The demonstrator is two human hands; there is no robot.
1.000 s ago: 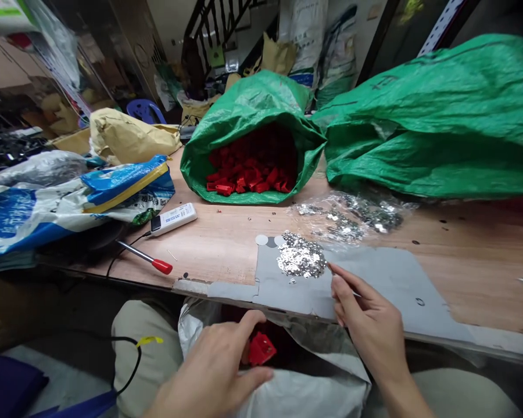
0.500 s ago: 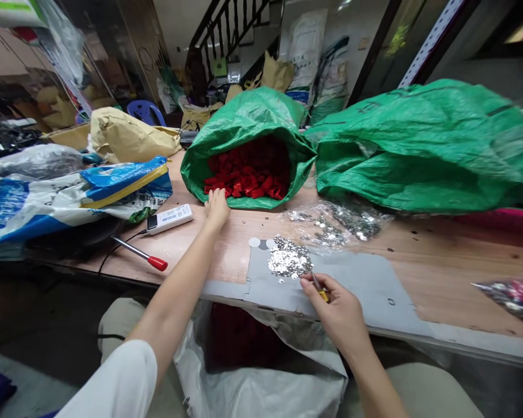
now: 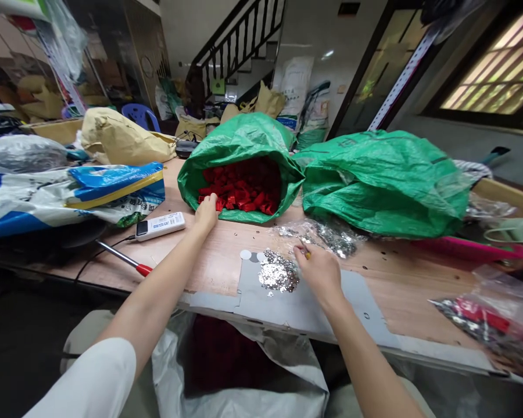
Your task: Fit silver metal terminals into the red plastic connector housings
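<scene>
My left hand (image 3: 206,212) reaches to the near left lip of an open green woven sack (image 3: 239,133), fingers bent together against the glossy red pieces (image 3: 248,191) inside. One red piece shows at the fingertips, partly hidden. In my right hand (image 3: 320,270) is a slim tool with a yellow handle (image 3: 307,253), pinched between thumb and fingers; its thin metal tip points away from me. Just left of that hand lies a heap of shiny silver discs (image 3: 276,274) on a grey mat (image 3: 344,296).
A clear plastic bag of silver bits (image 3: 331,235) lies behind the heap. Another green sack (image 3: 383,186) stands right. A white device (image 3: 161,226) and a red-tipped metal rod (image 3: 143,269) lie left. Below the table edge hangs an open white sack (image 3: 239,400).
My view has shifted. The right hand has lifted off the mat's near part and moved forward with the tool, beyond the heap's right side. The left hand's fingers have bent in against the red pieces.
</scene>
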